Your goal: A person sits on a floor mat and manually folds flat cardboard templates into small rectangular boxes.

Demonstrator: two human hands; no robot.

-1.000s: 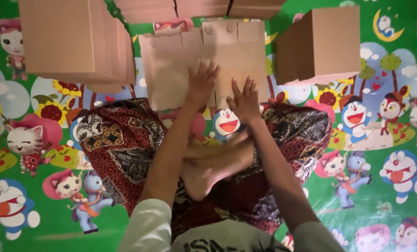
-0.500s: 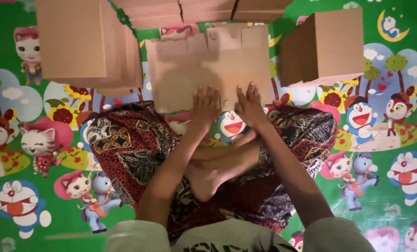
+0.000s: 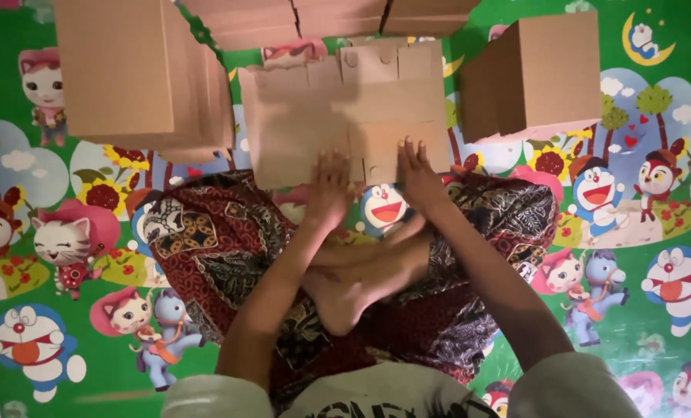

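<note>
While both palms press flat, left hand (image 3: pixel 328 188) and right hand (image 3: pixel 417 174) have slid down toward the near edge of the flat cardboard sheet (image 3: pixel 345 108), grasping nothing; folded box (image 3: pixel 543 73) at 2 o'clock, box stack (image 3: pixel 136 73) at 10, cartoon mat (image 3: pixel 655 232) beneath.

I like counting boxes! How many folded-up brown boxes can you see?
2 whole ones: a box stack on the left, one box on the right. More show partly along the top edge.

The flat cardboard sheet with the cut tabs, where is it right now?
In the head view the flat cardboard sheet lies on the cartoon floor mat, centre top, just beyond the person's crossed legs, under the left hand and right hand, between two made-up boxes.
</note>
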